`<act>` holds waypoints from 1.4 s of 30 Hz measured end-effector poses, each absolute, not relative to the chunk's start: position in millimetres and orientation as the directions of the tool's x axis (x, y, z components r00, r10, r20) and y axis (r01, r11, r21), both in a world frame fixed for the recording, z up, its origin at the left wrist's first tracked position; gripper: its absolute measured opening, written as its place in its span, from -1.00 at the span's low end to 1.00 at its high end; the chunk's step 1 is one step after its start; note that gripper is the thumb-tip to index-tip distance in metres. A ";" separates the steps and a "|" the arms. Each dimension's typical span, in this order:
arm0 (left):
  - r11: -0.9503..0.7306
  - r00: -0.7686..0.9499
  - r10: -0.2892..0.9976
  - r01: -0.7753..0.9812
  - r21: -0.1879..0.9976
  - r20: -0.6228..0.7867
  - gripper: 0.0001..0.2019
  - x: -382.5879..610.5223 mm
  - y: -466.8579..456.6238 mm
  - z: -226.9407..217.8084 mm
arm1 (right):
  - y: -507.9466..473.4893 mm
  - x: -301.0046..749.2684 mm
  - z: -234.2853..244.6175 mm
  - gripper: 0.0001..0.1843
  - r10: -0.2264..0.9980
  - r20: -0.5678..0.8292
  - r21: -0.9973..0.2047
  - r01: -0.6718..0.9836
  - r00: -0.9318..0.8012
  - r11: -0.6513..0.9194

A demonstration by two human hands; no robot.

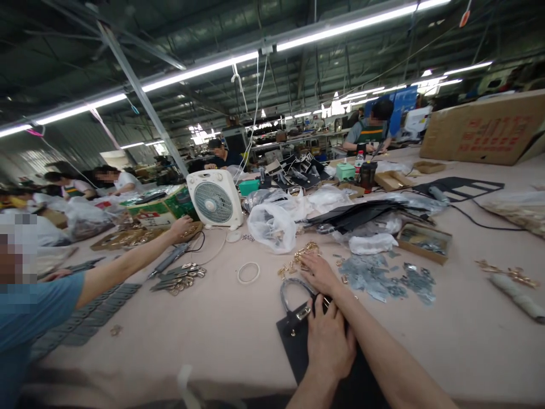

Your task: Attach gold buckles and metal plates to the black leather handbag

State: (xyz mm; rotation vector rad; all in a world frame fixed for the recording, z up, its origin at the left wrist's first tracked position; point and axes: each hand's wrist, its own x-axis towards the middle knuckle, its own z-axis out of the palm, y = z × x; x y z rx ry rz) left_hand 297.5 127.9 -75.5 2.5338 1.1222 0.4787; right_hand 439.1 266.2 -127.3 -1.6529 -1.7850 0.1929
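Note:
A black handbag piece (pixel 293 346) with a looped grey handle (pixel 284 288) and gold-coloured metal fittings (pixel 303 313) lies on the table before me. My left hand (pixel 331 335) rests on it with fingers curled against its top edge by the fittings, gripping it. Crossing above, my right hand (pixel 320 274) reaches to a small pile of gold-coloured metal parts (pixel 307 249). Its fingers are stretched out and touch the pile; nothing shows held in them. More loose gold pieces lie just left of those fingertips. The lower part of the bag is hidden under my forearms.
Clear plastic pieces (pixel 370 275) and an open cardboard box (pixel 424 241) lie to the right. A white ring (pixel 248 272), a box fan (pixel 215 199) and plastic bags (pixel 272 224) stand ahead. At left, a co-worker's arm (pixel 128 270) reaches over grey straps (pixel 91 312).

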 end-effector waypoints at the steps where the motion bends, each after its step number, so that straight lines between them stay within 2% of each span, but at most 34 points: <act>1: -0.634 0.632 0.756 0.643 0.429 0.171 -0.42 297.4 128.0 -75.8 | 267.2 439.1 -126.6 -0.46 0.921 0.389 -0.535 0.819 0.021 0.208; 3: -0.635 0.633 0.755 0.640 0.433 0.172 -0.43 297.3 128.3 -77.0 | 269.9 441.5 -126.9 -0.47 0.911 0.409 -0.539 0.819 0.051 0.197; 6: -0.638 0.636 0.753 0.645 0.420 0.168 -0.43 297.5 129.4 -79.2 | 273.0 446.0 -132.4 -0.38 0.893 0.404 -0.558 0.827 0.198 0.069; 8: -0.646 0.641 0.749 0.652 0.397 0.166 -0.41 297.6 130.1 -79.9 | 273.2 446.2 -136.6 -0.31 0.896 0.375 -0.554 0.833 0.237 0.012; 10: -0.650 0.643 0.747 0.653 0.388 0.169 -0.38 297.6 130.6 -79.7 | 272.0 444.1 -138.5 -0.25 0.926 0.339 -0.527 0.849 0.164 0.042; 12: -0.645 0.638 0.750 0.647 0.407 0.174 -0.38 297.6 130.8 -79.0 | 271.1 442.4 -137.7 -0.28 0.947 0.321 -0.512 0.845 0.020 0.155; 14: -0.636 0.630 0.755 0.634 0.441 0.182 -0.38 297.3 130.8 -78.4 | 272.8 443.2 -136.1 -0.35 0.929 0.366 -0.548 0.795 -0.054 0.262; 15: -0.634 0.630 0.755 0.627 0.453 0.184 -0.39 297.1 130.9 -78.2 | 275.0 444.6 -135.7 -0.37 0.912 0.410 -0.581 0.764 -0.025 0.282; 17: -0.630 0.631 0.755 0.621 0.467 0.179 -0.40 296.1 131.0 -78.0 | 282.2 449.0 -136.6 -0.35 0.869 0.474 -0.651 0.722 0.146 0.234; 20: -0.617 0.637 0.757 0.625 0.478 0.145 -0.39 293.5 131.7 -77.2 | 296.9 454.8 -139.3 -0.26 0.828 0.436 -0.701 0.710 0.352 0.068; 23: -0.618 0.648 0.751 0.620 0.484 0.130 -0.37 290.4 132.8 -76.0 | 308.4 456.0 -138.5 -0.26 0.870 0.379 -0.698 0.715 0.315 0.046; 27: -0.618 0.650 0.748 0.607 0.500 0.136 -0.37 288.7 133.4 -75.2 | 309.1 457.8 -134.6 -0.56 0.901 0.378 -0.725 0.674 0.215 0.143; 32: -0.595 0.632 0.763 0.602 0.533 0.138 -0.40 290.0 133.1 -74.8 | 298.7 469.0 -139.0 -0.40 0.851 0.373 -0.790 0.607 0.369 0.083; 36: -0.598 0.629 0.765 0.613 0.516 0.140 -0.41 289.4 133.0 -74.4 | 294.3 470.3 -141.6 -0.39 0.810 0.385 -0.799 0.598 0.442 0.054; 39: -0.599 0.623 0.768 0.618 0.509 0.148 -0.41 288.6 132.5 -76.1 | 291.2 463.6 -138.3 -0.43 0.824 0.406 -0.783 0.615 0.396 0.091; 42: -0.598 0.624 0.764 0.592 0.540 0.163 -0.38 287.7 132.8 -79.2 | 290.1 454.0 -134.4 -0.49 0.868 0.437 -0.736 0.649 0.237 0.193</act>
